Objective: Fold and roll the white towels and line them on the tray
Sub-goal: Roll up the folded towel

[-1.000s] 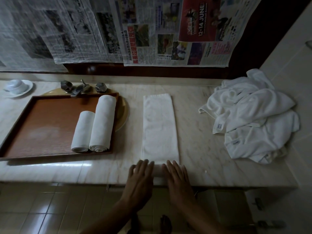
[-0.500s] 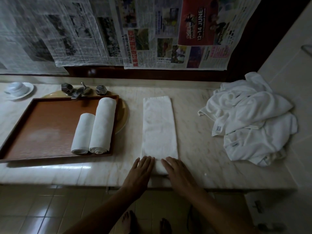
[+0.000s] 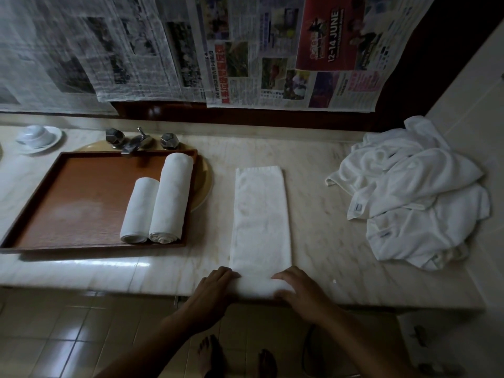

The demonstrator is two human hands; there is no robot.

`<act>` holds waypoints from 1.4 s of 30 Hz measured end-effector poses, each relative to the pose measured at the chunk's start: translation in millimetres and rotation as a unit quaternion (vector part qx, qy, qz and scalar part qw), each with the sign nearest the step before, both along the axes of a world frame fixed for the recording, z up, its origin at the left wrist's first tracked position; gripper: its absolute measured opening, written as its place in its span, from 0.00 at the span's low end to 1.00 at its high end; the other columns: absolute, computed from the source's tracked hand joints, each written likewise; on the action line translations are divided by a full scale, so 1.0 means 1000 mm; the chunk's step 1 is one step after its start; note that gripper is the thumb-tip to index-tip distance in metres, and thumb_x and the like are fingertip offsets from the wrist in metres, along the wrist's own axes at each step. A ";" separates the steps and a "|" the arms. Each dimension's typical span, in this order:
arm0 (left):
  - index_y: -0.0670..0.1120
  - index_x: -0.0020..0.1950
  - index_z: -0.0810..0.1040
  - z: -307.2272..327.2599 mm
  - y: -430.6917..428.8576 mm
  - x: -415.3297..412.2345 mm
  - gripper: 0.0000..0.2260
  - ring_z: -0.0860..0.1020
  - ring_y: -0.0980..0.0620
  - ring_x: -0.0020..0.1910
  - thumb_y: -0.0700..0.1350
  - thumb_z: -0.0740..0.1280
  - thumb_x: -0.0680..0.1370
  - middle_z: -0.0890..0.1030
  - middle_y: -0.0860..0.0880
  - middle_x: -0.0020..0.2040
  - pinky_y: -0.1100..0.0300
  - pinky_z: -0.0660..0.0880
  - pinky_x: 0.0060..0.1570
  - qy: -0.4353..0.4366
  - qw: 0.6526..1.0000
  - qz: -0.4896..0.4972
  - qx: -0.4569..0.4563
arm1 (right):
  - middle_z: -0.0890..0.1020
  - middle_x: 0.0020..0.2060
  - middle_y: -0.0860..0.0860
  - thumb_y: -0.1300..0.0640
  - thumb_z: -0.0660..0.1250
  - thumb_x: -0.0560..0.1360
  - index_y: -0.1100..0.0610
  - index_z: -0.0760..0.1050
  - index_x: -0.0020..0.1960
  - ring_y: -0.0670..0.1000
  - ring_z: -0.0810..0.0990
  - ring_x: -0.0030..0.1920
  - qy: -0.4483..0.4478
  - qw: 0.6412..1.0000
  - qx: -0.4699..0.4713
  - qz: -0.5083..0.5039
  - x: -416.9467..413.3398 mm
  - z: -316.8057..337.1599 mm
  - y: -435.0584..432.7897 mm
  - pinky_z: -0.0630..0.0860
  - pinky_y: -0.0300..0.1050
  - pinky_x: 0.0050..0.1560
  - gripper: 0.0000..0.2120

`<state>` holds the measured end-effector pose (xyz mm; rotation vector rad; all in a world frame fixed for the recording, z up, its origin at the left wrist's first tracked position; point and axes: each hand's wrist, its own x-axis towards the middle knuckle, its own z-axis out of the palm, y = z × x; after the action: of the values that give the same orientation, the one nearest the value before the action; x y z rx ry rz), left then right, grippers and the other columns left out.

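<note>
- While the long folded white towel strip (image 3: 260, 214) lies flat on the pale marble counter (image 3: 321, 227), its near end sits rolled at the front edge.
- Left hand (image 3: 215, 286) and right hand (image 3: 298, 291) each curl their fingers round that roll.
- Two rolled white towels (image 3: 171, 197) lie touching inside the brown rectangular tray (image 3: 81, 203).
- Loose white towels (image 3: 414, 197) are heaped well apart, rightward.

Long folded towel (image 3: 260, 214) flat on the counter (image 3: 321, 241), near end curled into a roll, two rolled towels (image 3: 170, 197) touching side by side at the right end of the brown tray (image 3: 81, 203), crumpled towels (image 3: 414, 197) heaped far right.
</note>
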<state>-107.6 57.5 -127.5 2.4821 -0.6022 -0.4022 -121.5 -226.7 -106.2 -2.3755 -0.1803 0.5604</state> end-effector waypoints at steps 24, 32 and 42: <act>0.48 0.67 0.74 0.039 -0.023 0.032 0.20 0.76 0.56 0.53 0.58 0.68 0.80 0.77 0.50 0.59 0.62 0.73 0.49 0.130 0.976 0.169 -0.035 | 0.72 0.74 0.54 0.60 0.55 0.74 0.54 0.65 0.79 0.60 0.69 0.74 -0.226 0.945 -0.232 0.040 -0.031 -0.018 0.046 0.59 0.65 0.73 0.32; 0.44 0.81 0.61 0.003 -0.055 -0.003 0.33 0.60 0.43 0.80 0.54 0.66 0.79 0.64 0.42 0.80 0.44 0.57 0.78 -0.156 0.976 -0.004 0.153 | 0.67 0.76 0.50 0.60 0.72 0.72 0.49 0.55 0.82 0.56 0.67 0.75 -0.149 0.963 -0.204 0.097 0.005 -0.003 0.036 0.60 0.59 0.76 0.44; 0.39 0.79 0.61 -0.007 -0.053 0.001 0.39 0.70 0.39 0.75 0.56 0.69 0.75 0.70 0.38 0.76 0.46 0.62 0.75 -0.142 0.971 -0.018 0.192 | 0.69 0.73 0.48 0.50 0.61 0.83 0.46 0.64 0.79 0.52 0.70 0.71 0.027 0.991 -0.092 0.088 0.052 0.023 0.023 0.68 0.47 0.70 0.24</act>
<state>-106.4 4.7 -134.5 2.9341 -0.7415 -0.1878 -69.7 -203.4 -83.7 -2.5346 -0.3296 0.7528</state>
